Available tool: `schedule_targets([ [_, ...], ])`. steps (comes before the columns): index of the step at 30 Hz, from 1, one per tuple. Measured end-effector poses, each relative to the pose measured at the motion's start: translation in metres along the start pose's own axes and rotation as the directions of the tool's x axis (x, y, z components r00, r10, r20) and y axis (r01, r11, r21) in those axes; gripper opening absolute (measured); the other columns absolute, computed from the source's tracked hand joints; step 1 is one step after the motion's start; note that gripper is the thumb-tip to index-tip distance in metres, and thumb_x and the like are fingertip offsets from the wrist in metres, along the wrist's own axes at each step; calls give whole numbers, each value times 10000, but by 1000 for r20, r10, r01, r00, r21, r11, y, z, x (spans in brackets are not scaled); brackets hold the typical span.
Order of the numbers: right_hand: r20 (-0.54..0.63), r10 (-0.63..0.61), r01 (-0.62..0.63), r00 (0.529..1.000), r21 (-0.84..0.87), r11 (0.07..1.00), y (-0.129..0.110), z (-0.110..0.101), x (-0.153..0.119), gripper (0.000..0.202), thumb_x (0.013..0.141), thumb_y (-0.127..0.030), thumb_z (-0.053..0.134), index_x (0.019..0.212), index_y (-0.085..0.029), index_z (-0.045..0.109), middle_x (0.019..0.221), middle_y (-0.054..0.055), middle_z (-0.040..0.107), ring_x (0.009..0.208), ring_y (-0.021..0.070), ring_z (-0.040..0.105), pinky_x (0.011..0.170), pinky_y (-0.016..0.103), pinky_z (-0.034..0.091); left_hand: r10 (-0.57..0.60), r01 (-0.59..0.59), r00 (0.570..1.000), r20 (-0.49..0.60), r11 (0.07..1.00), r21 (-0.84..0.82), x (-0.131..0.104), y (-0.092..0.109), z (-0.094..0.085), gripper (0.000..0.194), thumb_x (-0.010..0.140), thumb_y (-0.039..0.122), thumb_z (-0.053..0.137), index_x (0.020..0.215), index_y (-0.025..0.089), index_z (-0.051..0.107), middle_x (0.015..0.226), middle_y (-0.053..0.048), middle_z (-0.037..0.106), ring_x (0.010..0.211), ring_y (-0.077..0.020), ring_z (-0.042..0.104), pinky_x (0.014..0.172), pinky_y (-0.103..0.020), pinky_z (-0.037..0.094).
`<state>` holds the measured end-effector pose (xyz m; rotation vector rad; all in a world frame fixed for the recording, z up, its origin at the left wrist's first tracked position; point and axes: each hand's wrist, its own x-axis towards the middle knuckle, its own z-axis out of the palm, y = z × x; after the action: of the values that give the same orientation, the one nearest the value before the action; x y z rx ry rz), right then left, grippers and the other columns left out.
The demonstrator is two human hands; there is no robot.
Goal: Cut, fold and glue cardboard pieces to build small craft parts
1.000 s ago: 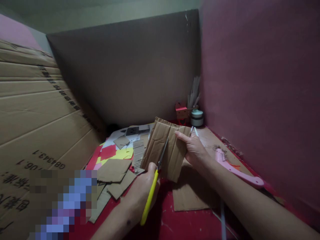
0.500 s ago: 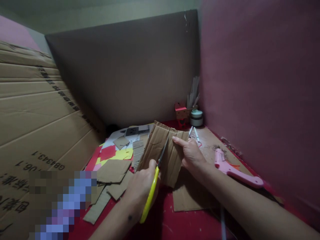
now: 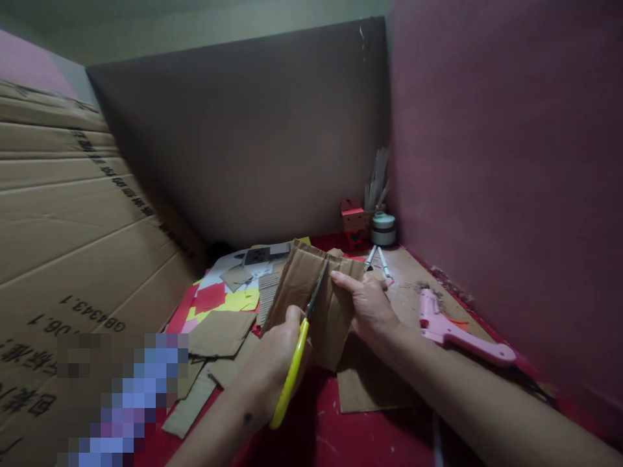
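Yellow-handled scissors (image 3: 291,376) are held in my left hand (image 3: 280,353), the thumb near the pivot. Their blades lie against a brown cardboard piece (image 3: 302,275), the tips near its far edge. My right hand (image 3: 372,308) grips the same cardboard at its right side, thumb on the face turned to me and the other fingers mostly hidden behind it. The cardboard is creased and tilted, raised above the red surface (image 3: 321,415).
A pink glue gun (image 3: 462,337) lies at the right. Cardboard scraps (image 3: 221,332) and coloured paper (image 3: 211,296) spread at the left beside a large carton (image 3: 73,240). At the back stand a red figure (image 3: 353,224) and a pale green container (image 3: 383,228).
The cardboard has shifted slightly left and down at its top edge. My left hand and the scissors have moved a little to the left. The right thumb has moved slightly left and down.
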<state>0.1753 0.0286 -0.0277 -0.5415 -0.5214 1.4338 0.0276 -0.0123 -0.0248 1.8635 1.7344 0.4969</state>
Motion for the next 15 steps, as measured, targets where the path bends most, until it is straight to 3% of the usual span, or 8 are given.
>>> schedule_targets([
  [4,-40,-16,17,999,31,999,1,1,-1,180,546,-133,729,681,-160,614,605,10,690,614,201,663,634,322,532,22,-14,999,-35,979,204,3,15,-6,53,767,276,406,800,235,410,577,-13,570,529,-191,532,485,-256,288],
  [9,-44,-9,12,999,51,999,-6,3,1,167,546,-114,724,673,-151,623,600,6,689,589,185,655,670,323,534,125,-115,992,17,840,531,5,25,-13,103,810,270,343,879,218,398,643,-58,578,581,-232,548,519,-283,259],
  [15,-89,-23,25,996,22,999,-10,1,6,168,530,-100,724,656,-149,625,581,2,680,588,180,652,668,306,523,169,-165,985,34,864,475,9,28,-16,81,821,307,333,836,230,347,669,-34,543,605,-210,542,526,-268,272],
])
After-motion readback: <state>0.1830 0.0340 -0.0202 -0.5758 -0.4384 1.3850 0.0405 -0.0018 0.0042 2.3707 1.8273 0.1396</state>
